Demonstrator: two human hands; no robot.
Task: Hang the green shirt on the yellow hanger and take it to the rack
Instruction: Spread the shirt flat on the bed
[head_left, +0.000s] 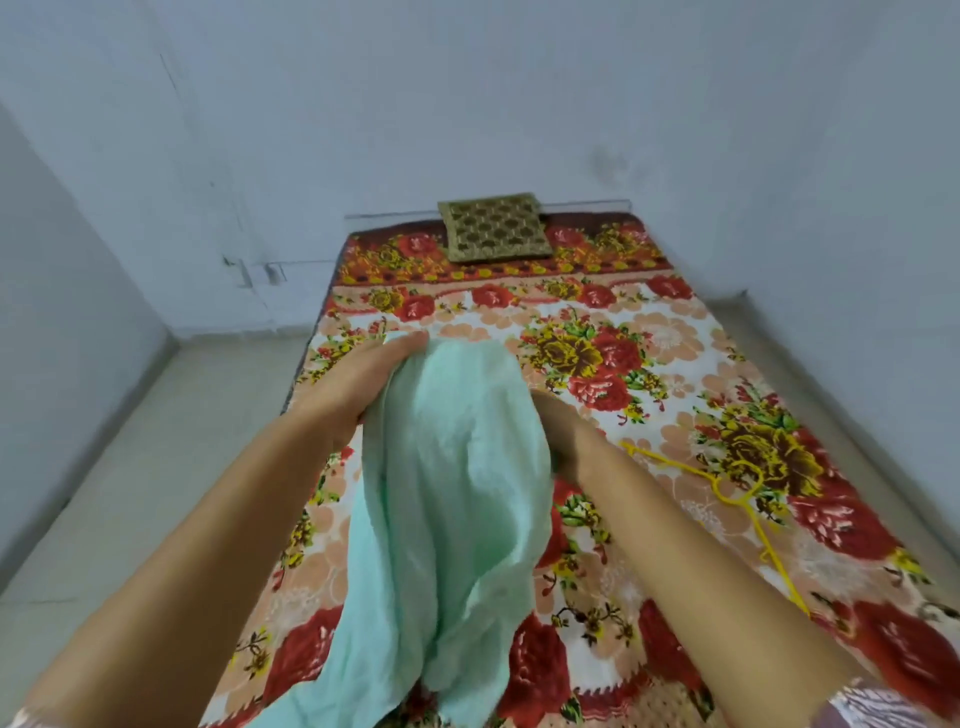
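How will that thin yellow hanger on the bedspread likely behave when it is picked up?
The thin yellow plastic hanger looks slender, so probably light and easily lifted one-handed. Its narrow arms may flex a little. Lying flat on the floral bedspread, it seems unlikely to roll.

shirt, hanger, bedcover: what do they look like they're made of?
Green shirt: thin soft woven cloth, likely cotton, matte, with limp crinkled folds.
Yellow hanger: probably plastic or coated wire; thin rod, uniform bright colour.
Floral bedcover: plush printed blanket, seemingly fleece, with a fuzzy surface and soft print edges.
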